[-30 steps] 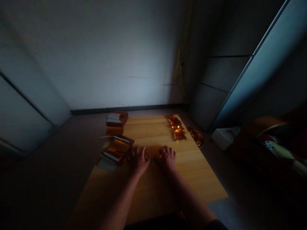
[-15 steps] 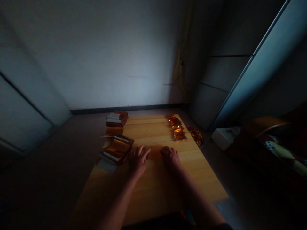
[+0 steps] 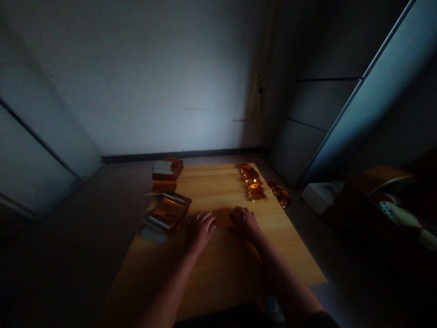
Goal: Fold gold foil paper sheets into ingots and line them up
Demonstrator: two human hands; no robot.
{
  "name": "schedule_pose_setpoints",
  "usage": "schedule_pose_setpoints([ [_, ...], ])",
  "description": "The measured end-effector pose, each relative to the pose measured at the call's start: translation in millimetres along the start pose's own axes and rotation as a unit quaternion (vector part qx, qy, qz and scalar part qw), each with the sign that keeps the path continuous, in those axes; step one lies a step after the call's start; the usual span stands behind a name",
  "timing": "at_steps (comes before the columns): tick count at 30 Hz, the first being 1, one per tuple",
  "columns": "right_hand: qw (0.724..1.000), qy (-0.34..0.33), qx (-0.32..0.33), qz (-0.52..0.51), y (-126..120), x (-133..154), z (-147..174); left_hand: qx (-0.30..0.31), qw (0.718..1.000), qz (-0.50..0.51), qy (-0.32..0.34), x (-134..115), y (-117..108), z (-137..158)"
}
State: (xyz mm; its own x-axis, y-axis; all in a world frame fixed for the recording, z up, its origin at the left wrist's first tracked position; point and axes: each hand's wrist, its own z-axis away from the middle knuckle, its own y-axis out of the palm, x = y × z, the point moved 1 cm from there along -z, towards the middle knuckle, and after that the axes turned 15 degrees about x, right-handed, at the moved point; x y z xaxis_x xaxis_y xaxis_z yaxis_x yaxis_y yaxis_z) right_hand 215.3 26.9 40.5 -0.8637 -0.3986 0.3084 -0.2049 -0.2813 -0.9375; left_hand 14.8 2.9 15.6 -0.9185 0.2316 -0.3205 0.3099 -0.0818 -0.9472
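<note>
Between my two hands a dim copper-coloured foil paper sheet point(image 3: 222, 217) lies on the wooden table point(image 3: 218, 269), partly covered by my fingers. My left hand point(image 3: 201, 228) rests at its left edge, fingers bent and drawn together on it. At the right edge my right hand point(image 3: 244, 221) curls its fingers over the paper; the fingertips are dark and hard to make out. Left of my left hand sits a loose stack of copper foil sheets point(image 3: 170, 210) with pale backs. Beyond the right hand stands a row of shiny folded foil pieces point(image 3: 255, 190).
More foil sheets point(image 3: 168, 168) lie at the table's far left corner. Beside the right edge, lower down, is a heap of shiny foil pieces point(image 3: 280, 195). A white box point(image 3: 319, 197) stands on the floor farther right. A wall point(image 3: 177, 91) rises behind the table.
My left hand's spread fingers have drawn together and bent over the paper. The right hand has turned slightly inward, its fingers still curled. The stacks have stayed in place.
</note>
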Motion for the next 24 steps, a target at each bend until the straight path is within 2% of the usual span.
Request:
schedule_pose_setpoints([
  [9, 1.000, -0.017, -0.004, -0.008, 3.8, -10.8, -10.2, 0.033, 0.999, -0.018, 0.009, 3.4, -7.0, -1.3],
  [24, 1.000, 0.007, -0.019, -0.023, 3.9, -9.5, -15.9, 0.006, 1.000, -0.019, -0.003, -2.4, -6.7, -5.7],
])
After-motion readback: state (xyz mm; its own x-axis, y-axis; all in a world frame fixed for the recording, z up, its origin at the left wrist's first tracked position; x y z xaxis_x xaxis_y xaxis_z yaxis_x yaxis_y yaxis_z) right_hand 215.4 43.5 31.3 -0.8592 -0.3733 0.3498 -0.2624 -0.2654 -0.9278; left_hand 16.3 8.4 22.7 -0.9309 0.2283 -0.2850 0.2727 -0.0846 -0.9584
